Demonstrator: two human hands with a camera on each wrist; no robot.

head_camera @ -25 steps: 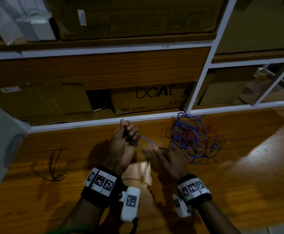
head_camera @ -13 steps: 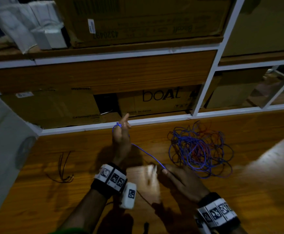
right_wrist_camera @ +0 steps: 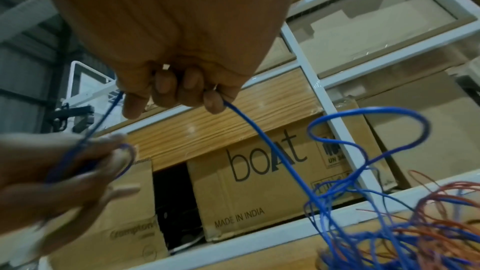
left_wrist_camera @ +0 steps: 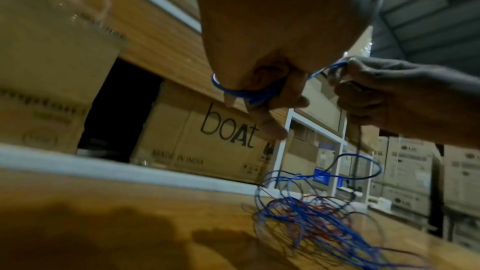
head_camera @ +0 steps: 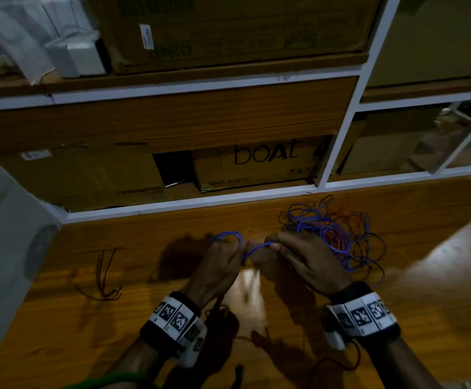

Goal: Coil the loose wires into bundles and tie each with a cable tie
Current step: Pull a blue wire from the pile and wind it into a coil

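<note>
Head view: both hands meet above the wooden table (head_camera: 60,318). The left hand (head_camera: 214,272) curls its fingers round a small coil (head_camera: 228,236) of blue wire (right_wrist_camera: 259,141), looped about the fingertips. The right hand (head_camera: 304,262) pinches the same wire just beside it; from there the wire runs down to the tangle (head_camera: 332,234) of blue and red wires lying on the table at the right. A few dark wires (head_camera: 103,276) lie apart at the left.
</note>
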